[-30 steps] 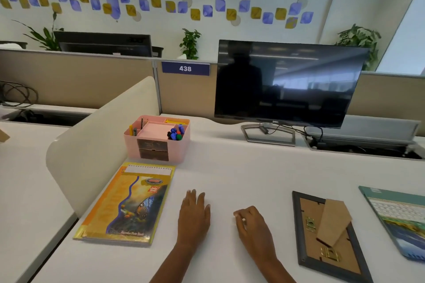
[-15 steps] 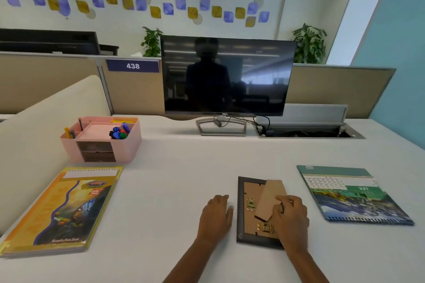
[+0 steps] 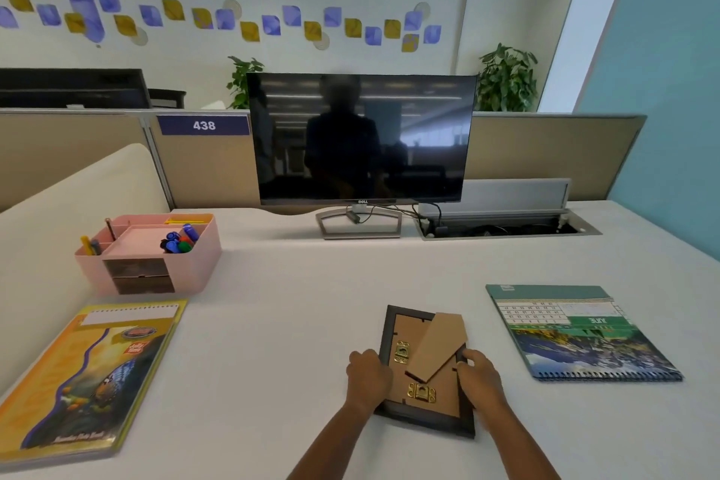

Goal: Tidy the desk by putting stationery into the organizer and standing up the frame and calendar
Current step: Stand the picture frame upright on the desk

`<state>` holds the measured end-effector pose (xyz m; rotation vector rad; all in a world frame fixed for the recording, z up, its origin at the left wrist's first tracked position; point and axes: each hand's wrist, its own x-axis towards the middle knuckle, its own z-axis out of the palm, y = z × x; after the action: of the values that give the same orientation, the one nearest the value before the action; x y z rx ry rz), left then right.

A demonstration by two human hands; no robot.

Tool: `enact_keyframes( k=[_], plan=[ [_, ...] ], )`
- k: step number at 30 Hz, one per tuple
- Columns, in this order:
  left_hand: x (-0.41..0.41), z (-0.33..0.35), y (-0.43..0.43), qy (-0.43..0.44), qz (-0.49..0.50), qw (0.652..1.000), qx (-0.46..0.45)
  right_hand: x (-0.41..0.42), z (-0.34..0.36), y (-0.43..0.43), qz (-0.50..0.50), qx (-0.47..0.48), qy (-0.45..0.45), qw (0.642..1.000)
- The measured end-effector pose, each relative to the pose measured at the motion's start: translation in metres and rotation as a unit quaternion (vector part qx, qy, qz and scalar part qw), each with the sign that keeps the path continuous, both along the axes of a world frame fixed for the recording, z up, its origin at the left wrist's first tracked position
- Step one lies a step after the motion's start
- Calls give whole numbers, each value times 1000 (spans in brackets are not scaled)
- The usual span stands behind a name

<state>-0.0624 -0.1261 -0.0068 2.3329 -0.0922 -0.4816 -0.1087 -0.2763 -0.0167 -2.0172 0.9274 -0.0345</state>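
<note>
Frame [image 3: 444,401]: face down on the counter [image 3: 292,323] at its near edge, back board up. The cardboard stand [image 3: 438,347] lies at a slant across the back.
Left hand [image 3: 368,372]: fingers [image 3: 376,358] curled over the frame's left rail, gripping it.
Right hand [image 3: 481,378]: fingers curled on the right rail, beside the stand's lower end, gripping it.
Calendar [image 3: 576,335]: flat on the counter, near the frame on its right, untouched.
Organizer [image 3: 152,253]: far left, pens [image 3: 181,240] already inside; no loose stationery seen.
Book [image 3: 89,378]: flat, in front of the organizer.
Step in hand, as judged: standing up the frame, which is gripped but not yet lifted.
Next move calls for: raising it by both rails, turning the picture side forward, swinging the stand out behind, then seating the bottom rail and stand foot on the counter. The calendar comes after.
</note>
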Motion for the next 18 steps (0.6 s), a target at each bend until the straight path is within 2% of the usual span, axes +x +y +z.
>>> enact_keyframes(
  k=[4, 9, 11, 14, 16, 18],
  plan=[
    [13, 6, 4, 46, 52, 990, -126, 2, 9, 1, -36, 120, -59, 990],
    [32, 25, 10, 125, 120, 943, -285, 7, 35, -8, -36, 202, -149, 967],
    [41, 34, 14, 129, 113, 936, -308, 11, 38, -14, -2, 160, -168, 973],
    [48, 54, 18, 143, 92, 927, -335, 13, 36, -18, 94, 28, -171, 980],
    [51, 67, 20, 173, 81, 913, -360, 14, 35, -15, 137, -55, -177, 973],
    [52, 80, 21, 201, 67, 895, -392, 14, 37, -13, 137, -141, -204, 959]
  ],
)
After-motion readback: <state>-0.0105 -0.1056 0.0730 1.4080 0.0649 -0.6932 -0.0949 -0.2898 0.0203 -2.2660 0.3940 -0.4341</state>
